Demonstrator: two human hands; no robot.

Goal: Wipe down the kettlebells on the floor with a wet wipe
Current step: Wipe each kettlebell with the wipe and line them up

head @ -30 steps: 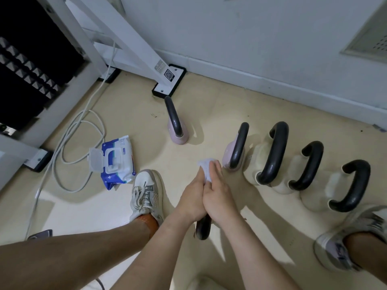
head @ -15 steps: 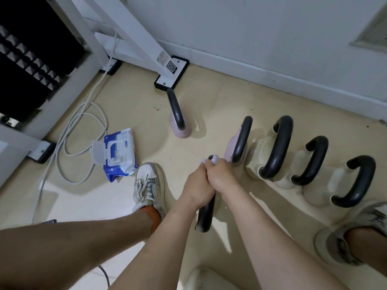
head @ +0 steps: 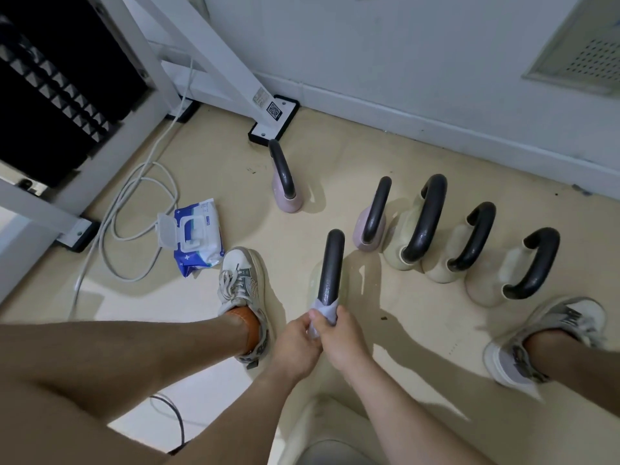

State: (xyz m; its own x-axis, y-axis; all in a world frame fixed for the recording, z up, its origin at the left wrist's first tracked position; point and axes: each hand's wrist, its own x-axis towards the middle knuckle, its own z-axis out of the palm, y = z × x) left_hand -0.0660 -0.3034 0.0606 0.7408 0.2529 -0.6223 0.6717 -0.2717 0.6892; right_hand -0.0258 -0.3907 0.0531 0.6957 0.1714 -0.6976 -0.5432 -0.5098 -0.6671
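Observation:
A kettlebell with a black handle and pale body stands on the floor right in front of me. A white wet wipe is wrapped around the near end of that handle. My left hand and my right hand are both closed around the wipe and the handle, side by side. Further back stand a pink kettlebell alone and a row of several more: a pink one and pale ones.
An open blue and white wet wipe pack lies on the floor at left beside coiled white cables. A white frame with black feet stands at the back left. My shoes flank the kettlebell; the wall lies behind.
Both hands slid with the wipe from the far end of the handle down to its near end, leaving most of the black handle bare.

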